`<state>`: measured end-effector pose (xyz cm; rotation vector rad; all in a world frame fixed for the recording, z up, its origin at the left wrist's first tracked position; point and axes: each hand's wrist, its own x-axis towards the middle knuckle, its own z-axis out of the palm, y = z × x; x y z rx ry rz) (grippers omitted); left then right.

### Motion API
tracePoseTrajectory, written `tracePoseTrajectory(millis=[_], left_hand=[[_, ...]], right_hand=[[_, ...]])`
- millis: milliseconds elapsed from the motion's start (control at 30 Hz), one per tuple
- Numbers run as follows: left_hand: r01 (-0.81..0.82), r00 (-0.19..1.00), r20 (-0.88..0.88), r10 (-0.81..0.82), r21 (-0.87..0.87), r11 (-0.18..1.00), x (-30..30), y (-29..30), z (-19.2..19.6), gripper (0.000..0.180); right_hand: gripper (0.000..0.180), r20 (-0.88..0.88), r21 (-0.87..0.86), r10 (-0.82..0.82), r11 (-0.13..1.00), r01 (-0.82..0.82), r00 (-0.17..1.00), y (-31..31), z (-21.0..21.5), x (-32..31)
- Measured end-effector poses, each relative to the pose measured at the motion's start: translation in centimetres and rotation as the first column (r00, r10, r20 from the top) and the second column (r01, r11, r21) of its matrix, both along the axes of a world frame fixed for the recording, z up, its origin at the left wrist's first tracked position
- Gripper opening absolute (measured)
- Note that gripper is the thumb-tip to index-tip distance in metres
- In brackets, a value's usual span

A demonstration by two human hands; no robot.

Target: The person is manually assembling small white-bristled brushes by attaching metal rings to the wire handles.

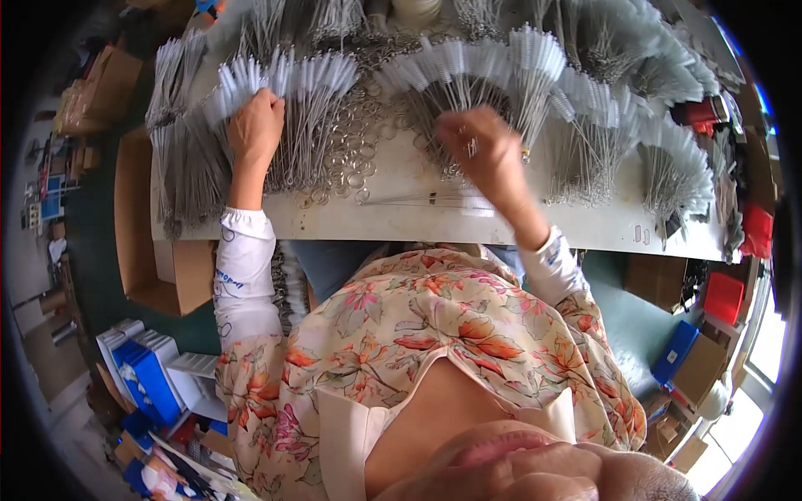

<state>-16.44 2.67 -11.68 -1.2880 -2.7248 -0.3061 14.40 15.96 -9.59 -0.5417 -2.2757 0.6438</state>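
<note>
Thin wire brushes with white bristle heads stand in dense bundles along the table. My left hand (257,125) is closed in a pinch among the bristle heads of the left bundle (322,79); the exact grip on a brush is partly hidden by the fingers. My right hand (484,150), smeared by motion, is over the front of the middle bundle (455,67). Small shiny metal shows against it, but its fingers are too blurred to read. Loose metal rings (355,159) lie scattered between the two bundles. A few brushes (430,199) lie flat near the table's front edge.
More brush bundles (597,117) spread along the right side of the white table (401,225). An open cardboard box (134,225) stands on the floor at the left. Red bins (723,298) and a blue box (677,351) are at the right.
</note>
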Motion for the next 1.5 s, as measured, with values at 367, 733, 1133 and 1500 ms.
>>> tracePoseTrajectory(millis=[367, 733, 1133, 1500], left_hand=[[0.004, 0.986, 0.137, -0.097, 0.555, 0.832, 2.1, -1.9, 2.8, 0.014], [-0.156, 0.985, 0.083, 0.148, 0.100, 0.983, -11.6, -14.0, -3.5, 0.029], [-0.139, 0.964, 0.243, 0.112, 0.097, 0.985, -16.2, -14.1, -4.7, 0.030], [-0.511, 0.775, 0.505, 0.379, 0.148, 0.847, -13.1, -10.9, -0.8, 0.011]], right_hand=[[0.024, 0.252, -0.234, -0.092, 0.960, 0.153, 0.963, 8.6, -0.4, -1.3], [0.023, -0.260, -0.194, -0.359, 0.929, 0.315, 0.897, 13.6, 2.9, 9.9], [0.016, 0.464, 0.202, -0.651, 0.738, 0.643, 0.601, 11.6, -1.2, 14.4], [0.019, -0.344, 0.336, -0.672, 0.565, 0.754, 0.656, 19.3, 4.9, 21.9]])
